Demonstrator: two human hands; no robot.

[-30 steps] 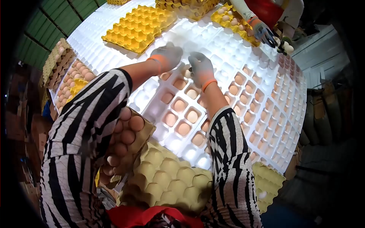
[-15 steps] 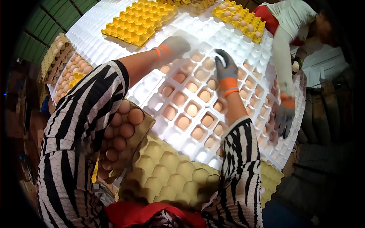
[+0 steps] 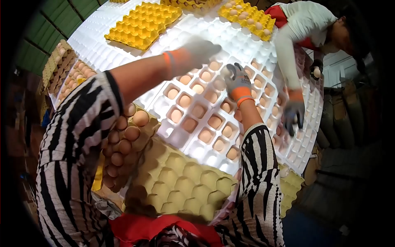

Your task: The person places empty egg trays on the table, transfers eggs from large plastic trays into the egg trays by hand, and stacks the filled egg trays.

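Note:
White foam trays (image 3: pixel 175 136) with square cells cover the table, and many cells hold pale brown eggs (image 3: pixel 176 115). My left hand (image 3: pixel 198 51), in a grey glove with an orange cuff, is blurred above the upper middle cells; its fingers are smeared by motion. Over the middle of the trays is my right hand (image 3: pixel 237 79), gloved alike, with thumb and forefinger apart. Near its fingertips a pale, blurred egg-like shape shows, and whether the hand touches it is unclear. Below my left forearm, a brown carton (image 3: pixel 142 123) holds several eggs.
An empty pulp tray (image 3: pixel 177 185) lies at the near edge. Yellow trays (image 3: pixel 144 25) sit at the back, one with eggs (image 3: pixel 247 18). Egg stacks (image 3: pixel 61 61) stand at the left. A co-worker (image 3: pixel 304 24) leans in from the right, one gloved hand (image 3: pixel 294 117) over the trays.
My left hand has moved right across the trays. My right hand moved right, then slightly back left. The co-worker has leaned in, with a hand now lower over the right-hand trays.

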